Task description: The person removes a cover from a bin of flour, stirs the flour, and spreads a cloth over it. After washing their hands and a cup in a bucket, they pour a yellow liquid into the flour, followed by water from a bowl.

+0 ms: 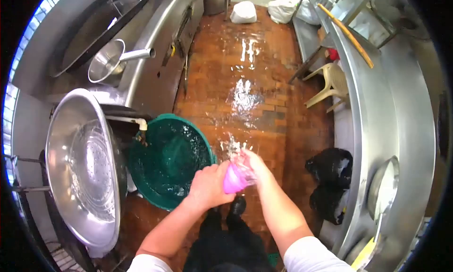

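Currently in hand: a small, rounded, bright-pink object, apparently plastic (234, 178), located between the two hands, in front of the body.
Left hand (206, 184): fingers closed on the side of the pink object.
Right hand (255, 163): fingers curled beside the object's opposite side, next to clear, glistening material (246, 172); whether this is water or film, and whether the fingers grip it, cannot be told.
Pink-object handling (judged): light and smooth; likely slippery if wet; stiffness cannot be confirmed.
Pink-object hold point (judged): the broad rounded sides, with thumb and fingers opposed and light, even pressure.
Tub side: a large, round, dark-green plastic tub (146, 177) stands near the left hand; a wide, perforated, stainless-steel basin (71, 130) sits beside it.
Floor: reddish-brown brick surface (273, 73), shiny with apparent wetness.
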`<state>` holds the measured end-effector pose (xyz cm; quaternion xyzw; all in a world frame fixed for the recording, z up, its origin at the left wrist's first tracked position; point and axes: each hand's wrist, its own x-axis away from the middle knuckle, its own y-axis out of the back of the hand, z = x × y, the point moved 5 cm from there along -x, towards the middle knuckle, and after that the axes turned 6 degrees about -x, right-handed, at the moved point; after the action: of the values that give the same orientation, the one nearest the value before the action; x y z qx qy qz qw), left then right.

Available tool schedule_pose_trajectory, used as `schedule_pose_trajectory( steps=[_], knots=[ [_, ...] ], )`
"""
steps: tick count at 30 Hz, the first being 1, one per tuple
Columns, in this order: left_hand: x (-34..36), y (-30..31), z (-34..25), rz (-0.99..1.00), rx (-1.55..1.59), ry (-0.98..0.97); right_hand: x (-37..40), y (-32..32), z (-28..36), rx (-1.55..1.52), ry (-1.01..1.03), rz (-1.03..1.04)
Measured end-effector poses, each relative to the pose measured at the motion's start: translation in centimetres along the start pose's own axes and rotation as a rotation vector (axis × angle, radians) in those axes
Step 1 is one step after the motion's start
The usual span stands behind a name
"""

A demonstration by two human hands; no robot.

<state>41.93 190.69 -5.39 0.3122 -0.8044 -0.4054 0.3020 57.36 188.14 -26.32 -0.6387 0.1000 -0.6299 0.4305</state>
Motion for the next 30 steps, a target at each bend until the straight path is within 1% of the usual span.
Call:
schedule_pose_trajectory(
  steps=[1,3,4,6,7,8,9,10,11,12,13,14,15,16,17,18,19,21,22,23,25,26,27,28,29,30],
  knots=[
    [-0.1,0.3,-1.2,0.065,-0.093,-0.007,0.2,-0.5,-0.2,-0.02,0.056,-0.014],
    [-0.1,1.0,-2.4,0.027,-0.094,-0.031,1.8,-1.7,-0.1,0.1,0.086,-0.083],
    [-0.1,1.1,-2.6,0.025,-0.06,-0.019,2.8,-2.4,0.3,0.232,0.167,-0.132],
    [-0.3,1.7,-3.3,0.034,0.032,0.029,3.7,-2.4,0.9,0.206,0.232,-0.152],
    [-0.5,2.0,-3.7,0.028,0.029,0.018,4.1,-2.3,1.4,0.177,0.279,-0.169],
    [-0.5,2.6,-4.1,-0.035,0.137,-0.005,5.5,-1.9,2.2,0.238,0.201,-0.205],
    [-0.4,3.2,-4.3,-0.094,0.243,-0.028,7.5,-2.6,2.7,0.233,0.21,-0.201],
    [-0.3,2.2,-3.6,-0.146,0.322,-0.005,10.1,-4.0,3.5,0.399,0.293,-0.208],
    [-0.3,1.3,-3.6,-0.151,0.318,-0.014,12.2,-5.1,4.6,0.568,0.377,-0.214],
    [-0.2,0.9,-3.5,-0.225,0.44,0.018,13.7,-4.9,4.9,0.604,0.272,-0.142],
    [-0.2,0.6,-3.4,-0.297,0.564,0.05,15.5,-4.7,5.0,0.607,0.283,-0.137],
    [-0.5,0.0,-3.6,-0.283,0.745,0.075,17.8,-5.8,4.7,0.571,0.297,0.07],
    [-0.6,-1.0,-4.1,-0.29,0.747,0.068,19.6,-6.8,4.3,0.534,0.307,0.276],
    [-0.8,-2.6,-4.5,-0.268,0.901,0.041,20.4,-7.2,4.3,0.743,0.393,0.311],
    [-0.8,-4.0,-4.9,-0.241,1.055,0.015,21.7,-9.3,4.3,0.951,0.475,0.342],
    [-0.7,-4.8,-6.1,-0.091,1.18,-0.076,22.5,-9.4,4.3,1.005,0.591,0.214],
    [-0.8,-5.0,-6.2,-0.092,1.18,-0.078,24.0,-10.0,4.5,1.006,0.593,0.214],
    [-1.5,-5.4,-7.2,0.239,1.976,0.061,26.3,-11.3,5.3,1.205,0.586,0.085],
    [-2.2,-5.5,-7.2,0.248,2.059,0.196,26.8,-11.0,5.6,1.331,0.627,0.017],
    [-3.2,-7.1,-6.4,0.254,2.054,0.201,27.4,-10.8,5.5,1.324,0.627,0.013],
    [-6.7,-11.3,-3.1,0.095,2.277,0.365,28.0,-10.5,5.4,1.616,0.556,-0.103],
    [-7.5,-11.7,-3.1,0.026,2.249,0.454,28.3,-10.6,5.5,1.62,0.563,-0.104],
    [-8.1,-12.1,-3.7,0.026,2.253,0.45,28.4,-10.3,5.3,1.691,0.542,-0.156],
    [-8.4,-12.6,-3.9,-0.041,2.193,0.446,28.7,-9.8,5.0,1.762,0.515,-0.206],
    [-8.6,-12.8,-4.4,-0.108,2.13,0.443,28.8,-9.3,4.8,1.766,0.511,-0.203],
    [-8.5,-11.8,-5.7,-0.112,2.091,0.589,28.8,-8.9,4.9,1.7,0.532,-0.191]
  ],
)
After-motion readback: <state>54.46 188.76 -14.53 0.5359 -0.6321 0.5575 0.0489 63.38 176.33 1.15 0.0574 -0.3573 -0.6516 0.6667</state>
